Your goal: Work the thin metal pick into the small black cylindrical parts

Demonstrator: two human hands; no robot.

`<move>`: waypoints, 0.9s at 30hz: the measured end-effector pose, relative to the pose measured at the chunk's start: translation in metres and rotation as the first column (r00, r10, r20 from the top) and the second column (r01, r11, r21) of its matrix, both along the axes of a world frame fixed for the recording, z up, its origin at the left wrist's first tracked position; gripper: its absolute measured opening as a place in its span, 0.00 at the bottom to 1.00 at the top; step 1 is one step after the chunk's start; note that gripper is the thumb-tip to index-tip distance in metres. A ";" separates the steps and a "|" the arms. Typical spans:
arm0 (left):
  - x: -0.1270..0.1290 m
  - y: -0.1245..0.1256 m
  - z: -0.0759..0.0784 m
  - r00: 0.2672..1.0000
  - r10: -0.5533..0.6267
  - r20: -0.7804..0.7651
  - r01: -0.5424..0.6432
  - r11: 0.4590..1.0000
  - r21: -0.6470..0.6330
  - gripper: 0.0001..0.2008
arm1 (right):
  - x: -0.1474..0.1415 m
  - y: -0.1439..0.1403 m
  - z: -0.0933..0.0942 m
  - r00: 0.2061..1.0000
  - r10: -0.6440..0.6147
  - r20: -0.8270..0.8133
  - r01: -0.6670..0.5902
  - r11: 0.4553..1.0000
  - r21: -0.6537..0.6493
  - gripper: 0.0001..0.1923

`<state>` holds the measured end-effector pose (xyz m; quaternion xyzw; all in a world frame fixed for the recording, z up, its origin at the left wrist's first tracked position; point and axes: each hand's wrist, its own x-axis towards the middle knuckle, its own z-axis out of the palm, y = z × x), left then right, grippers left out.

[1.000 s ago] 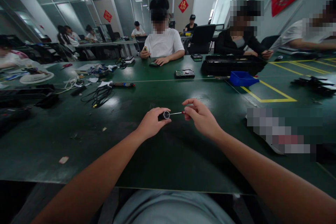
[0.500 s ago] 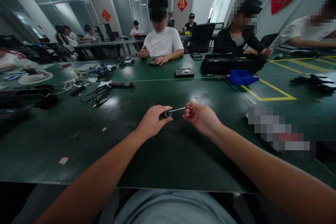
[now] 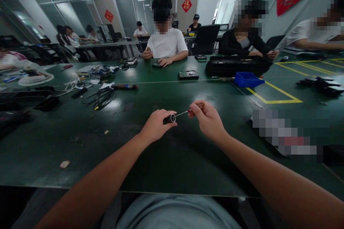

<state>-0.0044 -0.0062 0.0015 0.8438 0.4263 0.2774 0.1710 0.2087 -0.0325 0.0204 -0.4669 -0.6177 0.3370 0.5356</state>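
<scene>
My left hand (image 3: pixel 156 126) wraps small black cylinder (image 3: pixel 170 118), held just above green table (image 3: pixel 80 143). My right hand (image 3: pixel 208 120) pinches thin screwdriver (image 3: pixel 185 112), tip at cylinder's open end. Risk, I judge: tip slips off, cylinder twists in loose grip, drops to table.

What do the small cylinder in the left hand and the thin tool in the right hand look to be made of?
Cylinder in the left hand: dark body, probably plastic or coated metal, with a bright silvery rim that looks metallic. Tool in the right hand: a thin, pale, shiny shaft, likely steel; the reddish grip end looks like plastic. Table: dark green mat, slightly glossy, possibly rubber.
</scene>
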 end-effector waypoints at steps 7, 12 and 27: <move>0.000 0.001 -0.002 1.000 0.009 0.002 -0.009 1.000 -0.003 0.21 | -0.001 -0.006 0.003 0.985 -0.043 0.164 0.031 0.997 0.074 0.10; 0.000 0.002 -0.003 1.000 0.004 -0.029 -0.004 1.000 -0.013 0.21 | 0.000 -0.009 0.008 0.945 -0.063 0.320 0.025 0.992 0.121 0.08; -0.001 0.004 -0.006 0.997 0.028 -0.073 -0.033 0.998 -0.060 0.21 | -0.001 -0.010 0.008 0.834 -0.115 0.540 -0.018 0.972 0.235 0.07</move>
